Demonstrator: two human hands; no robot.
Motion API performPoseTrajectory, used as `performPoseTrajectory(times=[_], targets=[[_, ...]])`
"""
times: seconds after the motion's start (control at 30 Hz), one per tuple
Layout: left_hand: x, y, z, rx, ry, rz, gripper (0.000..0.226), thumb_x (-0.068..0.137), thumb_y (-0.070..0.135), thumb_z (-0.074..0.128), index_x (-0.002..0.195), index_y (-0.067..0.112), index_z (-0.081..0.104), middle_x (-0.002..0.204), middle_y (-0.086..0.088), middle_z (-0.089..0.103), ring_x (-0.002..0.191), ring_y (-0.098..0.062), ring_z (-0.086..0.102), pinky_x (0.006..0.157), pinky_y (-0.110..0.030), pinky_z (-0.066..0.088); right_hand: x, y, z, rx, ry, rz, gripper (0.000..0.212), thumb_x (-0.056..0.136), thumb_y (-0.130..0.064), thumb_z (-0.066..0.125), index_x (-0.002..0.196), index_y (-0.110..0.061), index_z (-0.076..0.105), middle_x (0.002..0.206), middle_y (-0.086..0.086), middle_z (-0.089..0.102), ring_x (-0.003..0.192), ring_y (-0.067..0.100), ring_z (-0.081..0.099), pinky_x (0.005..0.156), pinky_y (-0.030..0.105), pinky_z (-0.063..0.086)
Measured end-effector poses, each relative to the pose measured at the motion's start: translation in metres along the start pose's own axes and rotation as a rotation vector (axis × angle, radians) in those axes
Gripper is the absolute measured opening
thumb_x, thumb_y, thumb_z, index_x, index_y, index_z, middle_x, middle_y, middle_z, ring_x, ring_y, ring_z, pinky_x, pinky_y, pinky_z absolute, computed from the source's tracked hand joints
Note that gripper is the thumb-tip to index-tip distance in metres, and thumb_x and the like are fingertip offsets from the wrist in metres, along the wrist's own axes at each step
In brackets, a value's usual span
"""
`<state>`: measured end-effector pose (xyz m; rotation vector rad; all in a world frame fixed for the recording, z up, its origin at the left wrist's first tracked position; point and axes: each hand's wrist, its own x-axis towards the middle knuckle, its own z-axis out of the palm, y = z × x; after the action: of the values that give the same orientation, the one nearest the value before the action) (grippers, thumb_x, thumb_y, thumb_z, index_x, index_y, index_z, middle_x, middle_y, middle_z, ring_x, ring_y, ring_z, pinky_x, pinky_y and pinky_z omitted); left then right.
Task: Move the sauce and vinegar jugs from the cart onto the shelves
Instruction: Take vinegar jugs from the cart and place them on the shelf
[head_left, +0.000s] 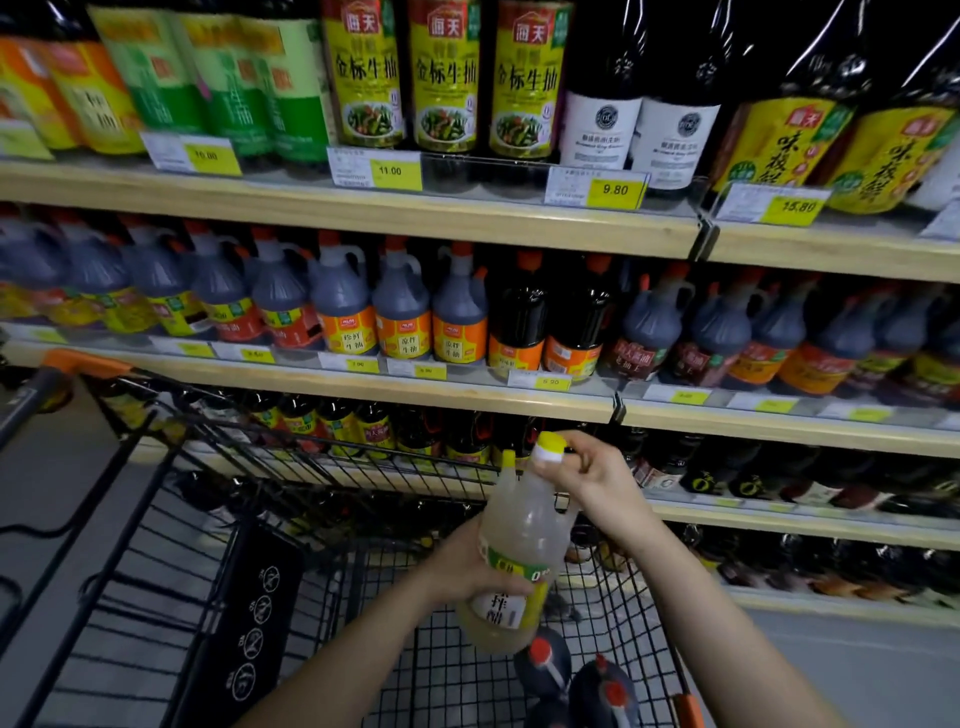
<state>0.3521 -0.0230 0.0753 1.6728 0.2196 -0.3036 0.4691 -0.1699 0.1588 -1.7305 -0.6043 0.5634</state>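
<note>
I hold a pale yellow vinegar jug (514, 545) with a yellow cap above the black wire cart (171, 519). My left hand (467, 566) grips its body at the label from the left. My right hand (597, 480) pinches the neck just below the cap. The jug tilts slightly to the right. Two dark sauce jugs (576, 680) with red caps lie in the cart's basket below it. The wooden shelves (363, 213) stand right behind the cart.
Rows of dark soy sauce jugs and bottles fill every shelf level, with yellow price tags (615, 189) along the edges. The cart's orange handle (88, 364) is at the left. Grey floor shows to the left and lower right.
</note>
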Motion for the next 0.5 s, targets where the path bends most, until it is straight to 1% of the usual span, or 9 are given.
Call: performPoseTrajectory(times=[0.07,0.13,0.2,0.23,0.3,0.37,0.4,0.47,0.5], targets=[[-0.003,-0.006,0.003,-0.047,0.055,0.002,0.080,0.049,0.036,0.085,0.120,0.026,0.051,0.117,0.002,0.064,0.110,-0.014,0.061,0.093,-0.035,0.051,0.003,0.002,0.005,0.013,-0.015,0.022,0.018,0.085,-0.018,0.067,0.100,-0.010,0.062,0.066,0.016,0.062,0.059,0.014,0.057,0.057,0.022,0.043],[-0.006,-0.016,0.003,-0.066,0.113,-0.024,0.082,0.046,0.038,0.085,0.120,0.028,0.050,0.116,0.004,0.064,0.108,-0.008,0.061,0.089,-0.030,0.052,0.007,0.011,0.010,0.031,-0.046,0.060,0.022,0.085,-0.014,0.066,0.106,-0.010,0.060,0.071,0.007,0.066,0.065,0.010,0.061,0.062,0.020,0.047],[-0.010,-0.026,-0.001,-0.123,0.184,-0.072,0.083,0.043,0.037,0.084,0.118,0.027,0.051,0.110,0.008,0.066,0.101,-0.002,0.063,0.078,-0.021,0.052,0.007,0.031,0.007,0.078,-0.019,0.125,0.027,0.085,-0.009,0.065,0.111,-0.012,0.057,0.086,0.002,0.069,0.083,0.006,0.066,0.071,0.014,0.050],[-0.011,-0.032,-0.004,-0.159,0.222,-0.097,0.083,0.040,0.037,0.085,0.116,0.026,0.052,0.105,0.009,0.068,0.098,-0.004,0.065,0.074,-0.020,0.052,0.006,0.045,0.001,0.074,0.010,0.146,0.030,0.084,-0.010,0.066,0.112,-0.016,0.057,0.097,0.002,0.069,0.094,0.007,0.065,0.076,0.014,0.052],[-0.012,-0.047,-0.010,-0.220,0.295,-0.135,0.085,0.031,0.036,0.091,0.108,0.026,0.056,0.091,0.012,0.073,0.089,-0.004,0.068,0.066,-0.018,0.053,0.001,0.080,-0.011,-0.036,0.071,0.194,0.034,0.081,-0.018,0.070,0.113,-0.021,0.057,0.110,0.001,0.065,0.107,0.012,0.060,0.087,0.023,0.052],[-0.011,-0.065,-0.017,-0.261,0.349,-0.167,0.085,0.027,0.032,0.095,0.102,0.022,0.059,0.081,0.016,0.073,0.079,-0.001,0.069,0.061,-0.017,0.053,-0.005,0.120,-0.016,-0.168,0.080,0.277,0.038,0.080,-0.023,0.072,0.115,-0.022,0.057,0.112,-0.003,0.060,0.109,0.014,0.056,0.083,0.019,0.047],[-0.009,-0.075,-0.019,-0.282,0.368,-0.189,0.085,0.029,0.029,0.095,0.104,0.020,0.058,0.081,0.014,0.074,0.078,-0.002,0.069,0.060,-0.017,0.053,-0.007,0.142,-0.015,-0.215,0.080,0.306,0.039,0.080,-0.021,0.073,0.116,-0.022,0.057,0.111,-0.004,0.059,0.109,0.016,0.055,0.080,0.016,0.045],[-0.001,-0.097,-0.022,-0.299,0.416,-0.230,0.093,0.025,0.038,0.093,0.110,0.023,0.056,0.089,0.009,0.073,0.082,-0.001,0.069,0.062,-0.017,0.053,-0.007,0.179,-0.008,-0.256,0.083,0.294,0.043,0.078,-0.013,0.075,0.115,-0.023,0.055,0.111,-0.007,0.055,0.111,0.019,0.053,0.079,0.018,0.045],[0.004,-0.109,-0.022,-0.303,0.453,-0.242,0.098,0.019,0.045,0.092,0.108,0.028,0.054,0.092,0.011,0.069,0.081,0.002,0.067,0.061,-0.016,0.053,-0.003,0.196,-0.004,-0.255,0.080,0.300,0.047,0.077,-0.008,0.075,0.116,-0.022,0.054,0.114,-0.006,0.052,0.110,0.017,0.051,0.077,0.014,0.047]])
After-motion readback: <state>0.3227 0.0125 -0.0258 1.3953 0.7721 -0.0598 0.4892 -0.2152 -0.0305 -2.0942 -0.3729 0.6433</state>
